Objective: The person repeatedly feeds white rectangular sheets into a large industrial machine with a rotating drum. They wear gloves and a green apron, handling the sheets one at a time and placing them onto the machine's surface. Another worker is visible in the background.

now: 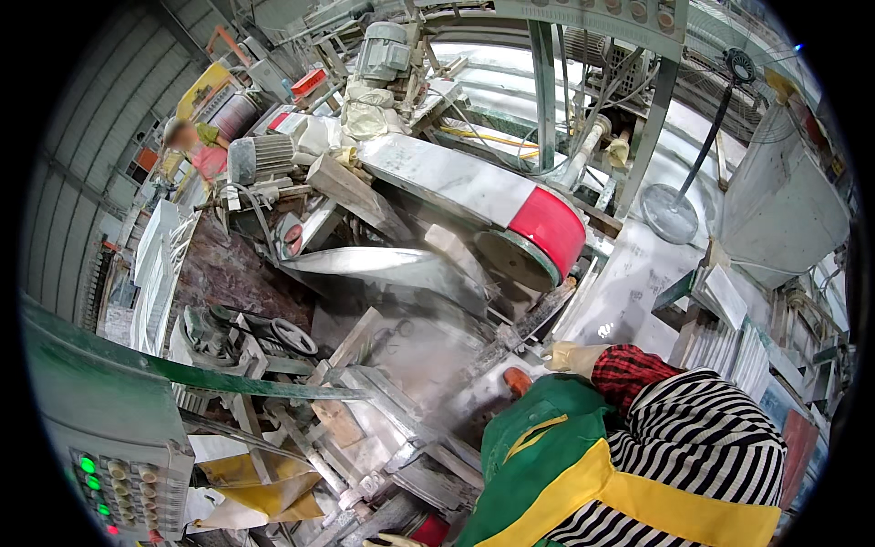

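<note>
My right hand (574, 356), in a cream work glove with a red plaid cuff, reaches out past my green and yellow apron (547, 447). It is at the edge of a pale, dusty slab surface (624, 292); whether it grips anything cannot be made out. A small orange-red piece (517, 381) shows just left of it, beside the apron. Of my left hand (394, 541), only a bit of pale glove appears at the lower edge, next to a red patch. In front stands a belt machine with a red-covered end wheel (547, 228) above a curved, shiny stone-like piece (383, 264).
A control box with lit buttons (114, 497) stands at lower left, a green metal bar (246, 378) stretching from it. Motors (383, 50) and wooden blocks (355, 196) crowd the machine. A pedestal fan (670, 214) and stacked slabs (729, 337) stand right. Another person (208, 157) is far left.
</note>
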`<state>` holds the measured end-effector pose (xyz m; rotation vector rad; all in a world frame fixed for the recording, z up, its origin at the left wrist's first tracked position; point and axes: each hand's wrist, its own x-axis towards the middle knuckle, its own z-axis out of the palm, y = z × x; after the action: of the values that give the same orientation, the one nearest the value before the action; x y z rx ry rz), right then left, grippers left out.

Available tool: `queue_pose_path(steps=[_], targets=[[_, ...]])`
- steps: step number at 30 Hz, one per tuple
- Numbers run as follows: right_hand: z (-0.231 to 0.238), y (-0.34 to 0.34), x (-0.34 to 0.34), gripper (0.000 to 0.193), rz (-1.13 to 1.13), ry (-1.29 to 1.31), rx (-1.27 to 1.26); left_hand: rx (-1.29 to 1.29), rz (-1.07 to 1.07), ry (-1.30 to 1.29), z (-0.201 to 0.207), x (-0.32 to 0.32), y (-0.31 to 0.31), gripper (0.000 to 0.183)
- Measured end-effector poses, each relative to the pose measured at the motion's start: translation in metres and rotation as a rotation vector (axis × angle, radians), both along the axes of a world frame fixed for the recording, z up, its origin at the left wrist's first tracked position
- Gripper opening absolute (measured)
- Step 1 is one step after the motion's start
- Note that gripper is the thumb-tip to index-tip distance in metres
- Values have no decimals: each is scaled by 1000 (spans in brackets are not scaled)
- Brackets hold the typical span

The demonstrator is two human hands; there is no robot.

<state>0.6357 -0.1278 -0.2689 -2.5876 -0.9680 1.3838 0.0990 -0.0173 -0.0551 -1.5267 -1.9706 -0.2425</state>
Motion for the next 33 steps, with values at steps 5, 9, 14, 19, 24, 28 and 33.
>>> queue_pose_path(steps=[5, 9, 14, 19, 24, 28, 33], targets=[[39, 5, 11, 55, 40, 28, 27, 182, -109, 129, 40, -64, 9, 50], [23, 9, 18, 59, 31, 20, 72, 218, -106, 165, 20, -70, 11, 47], [59, 21, 2, 54, 102, -6, 114, 181, -95, 67, -1, -60, 4, 43], [88, 30, -13, 48, 78, -15, 38, 177, -99, -59, -10, -57, -1, 39], [8, 33, -16, 54, 196, -6, 252, 209, -125, -423, -13, -45, -10, 36], [20, 59, -41, 53, 205, 161, 252, 232, -132, -879, -10, -28, -30, 34], [87, 98, -82, 46, 253, 365, 595, -167, -357, -1208, 20, 79, -17, 51]])
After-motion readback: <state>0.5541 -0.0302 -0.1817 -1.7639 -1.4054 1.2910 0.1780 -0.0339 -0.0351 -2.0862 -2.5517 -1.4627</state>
